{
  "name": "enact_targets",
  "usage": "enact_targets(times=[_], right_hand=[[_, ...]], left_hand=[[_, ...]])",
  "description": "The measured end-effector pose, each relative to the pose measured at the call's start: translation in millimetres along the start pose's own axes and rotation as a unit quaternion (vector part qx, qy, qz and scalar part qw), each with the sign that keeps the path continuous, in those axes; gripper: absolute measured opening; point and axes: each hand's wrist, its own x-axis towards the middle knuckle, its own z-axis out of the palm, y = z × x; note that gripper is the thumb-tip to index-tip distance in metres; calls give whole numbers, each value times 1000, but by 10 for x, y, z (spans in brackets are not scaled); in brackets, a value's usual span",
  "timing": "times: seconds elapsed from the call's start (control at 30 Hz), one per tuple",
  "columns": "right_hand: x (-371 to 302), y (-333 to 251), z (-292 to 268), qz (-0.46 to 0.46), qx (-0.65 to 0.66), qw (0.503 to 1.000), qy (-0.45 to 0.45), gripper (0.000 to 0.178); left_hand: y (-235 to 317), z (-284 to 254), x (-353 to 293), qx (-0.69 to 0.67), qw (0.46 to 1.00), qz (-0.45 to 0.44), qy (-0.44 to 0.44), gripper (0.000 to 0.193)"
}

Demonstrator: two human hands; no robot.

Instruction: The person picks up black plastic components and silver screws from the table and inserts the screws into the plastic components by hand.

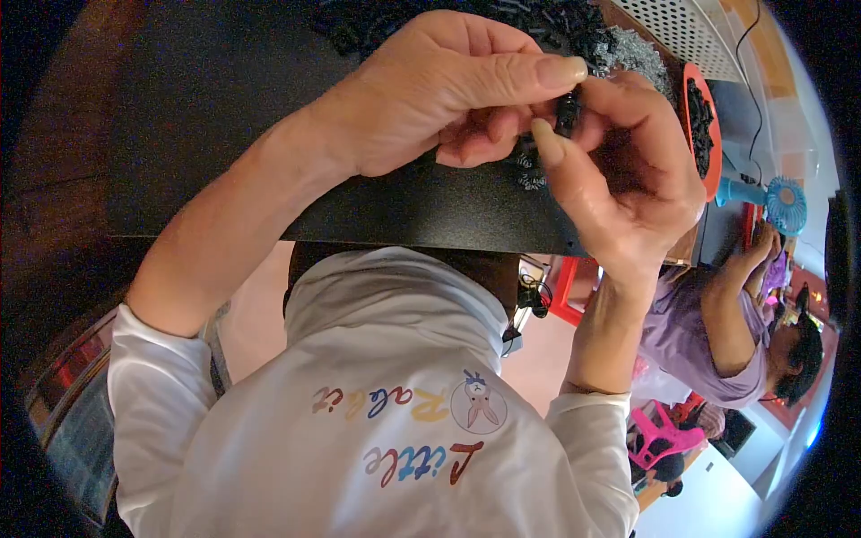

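Part: small, black, up over the tabletop!
Left hand: pinching its far end!
Right hand: gripping it too!
Red tray: black pieces inside!

Desk: dark, flat-topped, with a straight front edge.
Far side: heap of small black parts; beside it, a silvery heap.
Near front edge: small coiled pieces.
Right end: orange-red tray bearing black pieces.

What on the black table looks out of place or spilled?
Only a few small silver pieces, near the right hand, look odd: they lie apart from the silver pile, though perhaps on purpose.
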Motion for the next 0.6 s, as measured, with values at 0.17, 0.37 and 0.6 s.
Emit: enact_targets(times=[0.17,0.37,0.6], right_hand=[[8,4,23,14,-29,999,-12,31],[20,-7,8,19,-45,998,-39,31],[21,16,-9,35,-14,998,-59,25]], left_hand=[[35,11,13,31,999,-21,-11,26],[8,-27,34,-16,999,-41,18,24],[30,-26,14,4,997,-72,-14,29]])
